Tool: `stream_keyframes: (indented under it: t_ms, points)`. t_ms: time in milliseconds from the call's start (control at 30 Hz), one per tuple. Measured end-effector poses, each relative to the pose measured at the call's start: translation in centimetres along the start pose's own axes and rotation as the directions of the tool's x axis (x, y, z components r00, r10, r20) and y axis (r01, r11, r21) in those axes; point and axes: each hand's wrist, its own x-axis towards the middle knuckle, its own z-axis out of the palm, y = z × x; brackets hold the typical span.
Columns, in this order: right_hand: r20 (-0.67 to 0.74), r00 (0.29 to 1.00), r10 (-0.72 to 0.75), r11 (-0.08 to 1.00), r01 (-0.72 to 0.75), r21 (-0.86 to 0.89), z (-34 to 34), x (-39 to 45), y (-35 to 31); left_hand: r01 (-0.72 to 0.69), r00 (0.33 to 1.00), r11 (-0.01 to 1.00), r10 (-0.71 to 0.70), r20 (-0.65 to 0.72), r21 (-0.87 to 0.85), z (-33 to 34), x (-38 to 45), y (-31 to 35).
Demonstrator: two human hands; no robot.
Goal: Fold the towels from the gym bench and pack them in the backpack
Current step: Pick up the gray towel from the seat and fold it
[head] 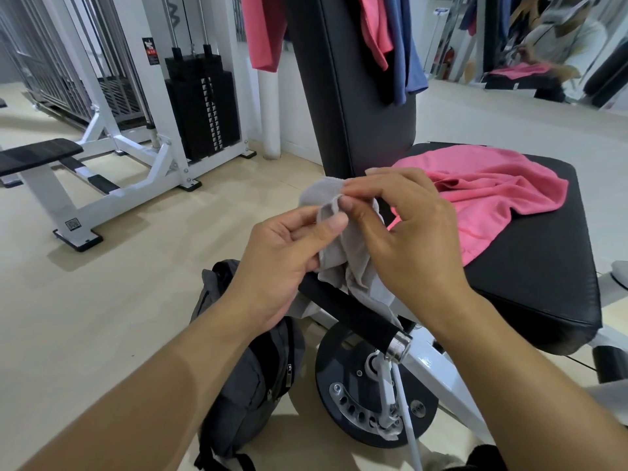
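Both hands hold a small grey towel (pixel 353 263) in front of the black gym bench (pixel 530 266). My left hand (pixel 282 263) pinches its top edge between thumb and fingers. My right hand (pixel 404 232) pinches the same edge just beside it; the cloth hangs down over a black handle bar (pixel 353 314). A pink towel (pixel 492 195) lies crumpled on the bench seat. More pink (pixel 265 28) and blue (pixel 404 45) cloths hang over the upright backrest. The dark grey backpack (pixel 244 385) stands on the floor below my left forearm.
A black round adjuster disc (pixel 370 399) and white frame sit under the bench. A white cable machine with a black weight stack (pixel 200 110) and a flat bench (pixel 37 154) stand to the left. A mirror (pixel 543 45) lines the far right wall.
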Motion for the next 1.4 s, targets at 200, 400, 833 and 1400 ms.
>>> stream_keyframes:
  t_ms: [200, 400, 833, 1400]
  points:
    - [0.059, 0.991, 0.123, 0.992, -0.125, 0.030, -0.7, 0.5, -0.7, -0.018, 0.981, 1.000, 0.017, -0.194, -0.001, -0.4, 0.3, -0.1]
    - [0.349, 0.913, 0.210, 0.932, -0.295, 0.210, -1.4, 0.9, -1.7, -0.110, 0.969, 0.990, 0.126, -0.211, 0.085, -0.5, -0.3, 0.2]
    - [0.374, 0.886, 0.275, 0.896, -0.377, 0.235, -1.5, 0.9, -2.0, -0.211, 0.958, 0.931, 0.258, -0.127, 0.298, 0.0, -1.8, -0.3]
    - [0.489, 0.872, 0.020, 0.996, -0.062, 0.069, -4.2, 0.2, -3.4, -0.311, 0.831, 0.937, 0.349, -0.433, 0.157, -3.1, -0.4, 6.1]
